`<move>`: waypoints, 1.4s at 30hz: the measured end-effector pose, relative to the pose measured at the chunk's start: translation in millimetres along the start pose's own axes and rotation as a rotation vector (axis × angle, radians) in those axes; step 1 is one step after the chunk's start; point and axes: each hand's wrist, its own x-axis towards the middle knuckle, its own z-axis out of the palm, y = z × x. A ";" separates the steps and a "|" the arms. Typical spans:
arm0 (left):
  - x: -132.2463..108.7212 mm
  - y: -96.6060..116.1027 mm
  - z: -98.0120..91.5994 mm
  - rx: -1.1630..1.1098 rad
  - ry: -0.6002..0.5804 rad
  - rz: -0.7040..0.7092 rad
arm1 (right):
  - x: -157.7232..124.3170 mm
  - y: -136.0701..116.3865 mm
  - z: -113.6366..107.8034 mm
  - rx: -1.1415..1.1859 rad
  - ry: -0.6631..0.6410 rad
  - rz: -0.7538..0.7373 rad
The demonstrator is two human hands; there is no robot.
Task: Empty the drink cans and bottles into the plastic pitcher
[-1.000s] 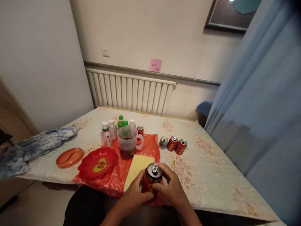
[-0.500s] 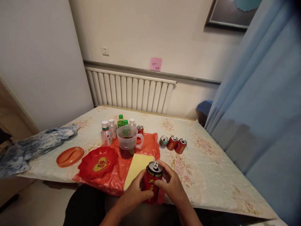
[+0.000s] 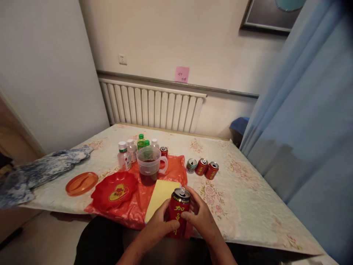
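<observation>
Both my hands hold one red drink can [image 3: 178, 211] upright at the near table edge. My left hand [image 3: 157, 228] wraps its left side, thumb across the front. My right hand [image 3: 202, 217] grips the right side, one finger up at the raised pull tab on the lid. Just behind the can lies a yellow pad [image 3: 161, 197] on an orange plastic bag [image 3: 162, 184]. A clear measuring jug [image 3: 149, 165] with dark liquid stands further back on the bag.
A red heart-print dish [image 3: 114, 191] and an orange lid [image 3: 82, 183] lie left. Small bottles [image 3: 124, 156] and another can [image 3: 164, 151] stand behind the jug. Three cans [image 3: 202, 167] lie right of the bag. A blue-white cloth [image 3: 35, 173] drapes the table's left end; a blue curtain [image 3: 309, 129] hangs right.
The can has tipped more upright, showing its front label, and the tab on its lid now stands up. Both hands keep their grip in the same place.
</observation>
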 end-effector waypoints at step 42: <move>-8.7 13.9 13.6 0.459 0.260 0.029 | -4.8 5.0 10.5 0.045 0.002 0.034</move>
